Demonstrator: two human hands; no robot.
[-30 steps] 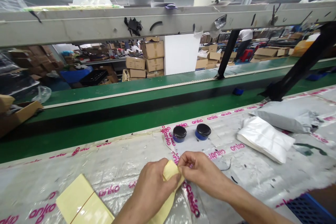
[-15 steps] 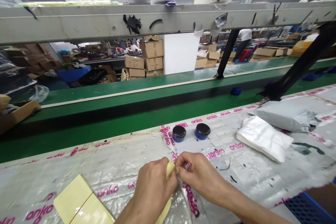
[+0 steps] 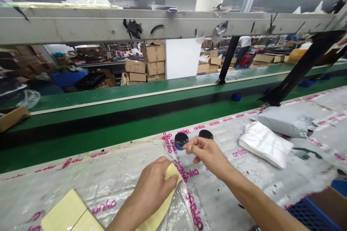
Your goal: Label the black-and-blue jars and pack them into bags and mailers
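Observation:
My left hand (image 3: 154,184) is closed around a bent yellow sheet (image 3: 159,213) low over the plastic-covered bench. My right hand (image 3: 207,153) reaches forward, thumb and fingertips pinched together; anything between them is too small to make out. Its fingertips are at the near right edge of a round blue tub with a black top (image 3: 181,138), and I cannot tell whether they touch. A second black-topped tub (image 3: 206,134) stands just behind this hand, partly hidden by it. At the lower left lies a stack of yellow sheets (image 3: 67,211) with a thin reddish-brown band across it.
Beyond the bench runs a green conveyor (image 3: 116,128), with black slanted posts (image 3: 291,70) under a grey beam (image 3: 89,27). On the right lie a white packet (image 3: 264,144) and a grey plastic bag (image 3: 283,121). A blue crate (image 3: 309,214) sits below the bench edge.
My right hand has left the yellow sheet in my left hand and moved forward to the tubs. The left hand still grips the sheet. The view has shifted slightly.

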